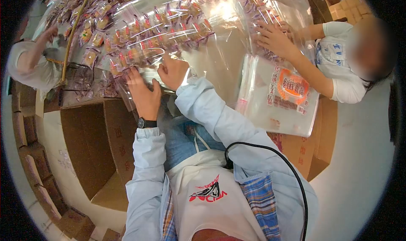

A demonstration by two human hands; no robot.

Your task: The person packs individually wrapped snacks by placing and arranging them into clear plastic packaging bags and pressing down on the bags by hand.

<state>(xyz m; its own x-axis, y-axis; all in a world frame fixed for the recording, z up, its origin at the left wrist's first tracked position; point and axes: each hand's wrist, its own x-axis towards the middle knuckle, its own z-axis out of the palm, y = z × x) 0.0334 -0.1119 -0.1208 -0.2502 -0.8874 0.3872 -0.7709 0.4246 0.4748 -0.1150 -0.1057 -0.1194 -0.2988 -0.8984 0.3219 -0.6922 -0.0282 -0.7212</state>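
Observation:
A large clear plastic bag (pixel 190 55) lies on the table in front of me, with rows of small individually wrapped pastries (pixel 156 36) inside. My left hand (pixel 144 93), a black watch on its wrist, lies at the bag's near left edge beside the end of the rows, fingers stretched out and thumb apart. Just to its right, my right hand (pixel 174 73) is closed, its fingers curled on the bag's near edge. Right of my arm sits a stack of flat printed plastic bags (pixel 279 95) with red characters and an orange logo.
Loose wrapped pastries (pixel 97 25) cover the table's far left. At right, a co-worker's hands (pixel 277 40) touch another filled bag (pixel 258 12). Another person's arm (pixel 36 50) reaches in at left. Open cardboard boxes (pixel 91 139) stand below the table edge; a yellow strip (pixel 75 34) crosses the left.

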